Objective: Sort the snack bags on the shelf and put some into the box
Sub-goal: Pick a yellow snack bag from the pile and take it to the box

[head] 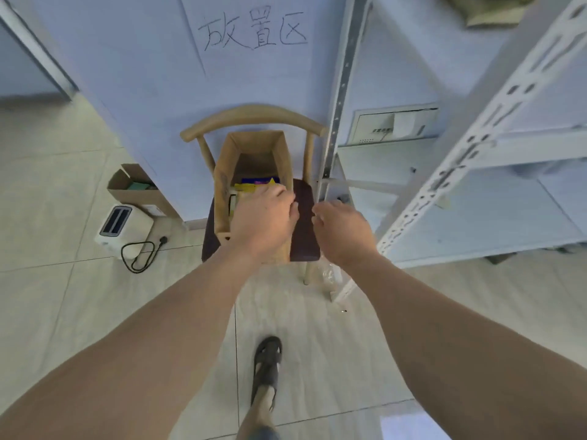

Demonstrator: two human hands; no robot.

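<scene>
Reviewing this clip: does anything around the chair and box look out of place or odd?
Mildly, yes. A white toaster sits on the tiled floor left of the chair, its black cord trailing loose. Crumpled clear plastic lies by the chair's front right leg. The cardboard box on the seat stands upright, snack bags inside.

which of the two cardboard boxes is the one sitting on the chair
The tall open box with yellow snack bags inside, under the left hand. The other box sits on the floor beside the toaster.
</scene>
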